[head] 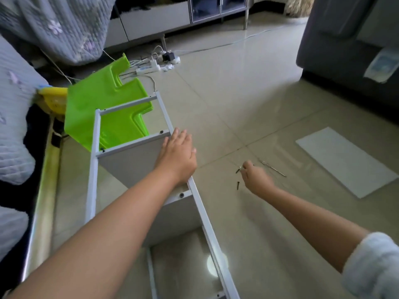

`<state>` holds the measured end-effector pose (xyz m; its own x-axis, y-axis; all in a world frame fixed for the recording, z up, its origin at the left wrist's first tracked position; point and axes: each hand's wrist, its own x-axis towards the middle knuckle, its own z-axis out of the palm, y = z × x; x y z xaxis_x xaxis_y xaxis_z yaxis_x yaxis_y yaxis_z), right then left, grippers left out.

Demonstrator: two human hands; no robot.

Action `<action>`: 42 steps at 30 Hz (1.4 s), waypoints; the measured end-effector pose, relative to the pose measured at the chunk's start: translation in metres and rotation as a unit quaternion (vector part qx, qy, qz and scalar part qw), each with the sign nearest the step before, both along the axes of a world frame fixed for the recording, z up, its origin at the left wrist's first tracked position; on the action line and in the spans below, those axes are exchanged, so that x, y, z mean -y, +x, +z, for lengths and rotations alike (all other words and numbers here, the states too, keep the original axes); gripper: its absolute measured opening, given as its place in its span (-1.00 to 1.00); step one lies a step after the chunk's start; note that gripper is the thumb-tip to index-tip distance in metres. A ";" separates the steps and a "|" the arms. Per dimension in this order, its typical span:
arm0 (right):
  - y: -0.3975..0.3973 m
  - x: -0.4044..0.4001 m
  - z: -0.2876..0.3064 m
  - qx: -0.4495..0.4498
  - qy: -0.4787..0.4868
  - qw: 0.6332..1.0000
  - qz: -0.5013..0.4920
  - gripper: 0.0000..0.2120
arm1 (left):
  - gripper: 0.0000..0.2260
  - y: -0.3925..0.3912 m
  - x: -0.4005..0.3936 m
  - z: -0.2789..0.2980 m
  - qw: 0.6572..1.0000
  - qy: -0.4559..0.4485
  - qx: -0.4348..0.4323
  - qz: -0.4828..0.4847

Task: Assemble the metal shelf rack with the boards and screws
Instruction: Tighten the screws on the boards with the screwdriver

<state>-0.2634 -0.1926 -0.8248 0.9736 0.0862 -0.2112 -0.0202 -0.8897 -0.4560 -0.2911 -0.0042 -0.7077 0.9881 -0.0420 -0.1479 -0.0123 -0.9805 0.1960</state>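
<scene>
The white metal shelf rack (94,160) lies on its side on the tiled floor, with grey boards (131,165) fixed between its rails. My left hand (178,155) rests flat on the right-hand rail (208,223), fingers spread, over a board's edge. To the right, my right hand (255,178) is low over the floor and pinches a small black screw (238,170) at its fingertips. Another black screw (238,185) lies on the tiles just below it. A thin metal tool (273,168) lies beyond that hand. A loose white board (345,160) lies flat at the right.
A green plastic piece (101,108) leans behind the rack's far end. A power strip with cables (151,67) sits on the floor beyond. A quilt-covered bed (13,117) runs along the left; a dark sofa (345,46) stands at the right, a cabinet (216,9) at the back.
</scene>
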 end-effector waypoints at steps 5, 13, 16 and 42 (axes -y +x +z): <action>0.005 -0.041 0.089 0.133 0.158 0.978 -0.042 -0.77 | -0.58 0.001 -0.031 0.025 0.998 0.002 0.046 0.047; -0.007 -0.134 0.175 0.221 0.191 0.944 0.152 -0.77 | -0.65 -0.036 -0.110 0.031 0.983 0.060 0.048 0.169; -0.011 -0.164 0.188 0.237 0.169 0.933 0.214 -0.77 | -0.62 -0.055 -0.132 0.025 0.976 0.053 0.034 0.206; -0.007 -0.244 0.202 0.286 0.053 0.892 0.347 -0.73 | -0.54 -0.082 -0.161 -0.003 0.991 -0.017 0.071 0.109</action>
<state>-0.2702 0.0515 -0.6232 0.6246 0.6997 0.3470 0.7808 -0.5495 -0.2974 -0.3736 0.1572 -0.7111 0.9852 0.1714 -0.0087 0.1685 -0.9559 0.2407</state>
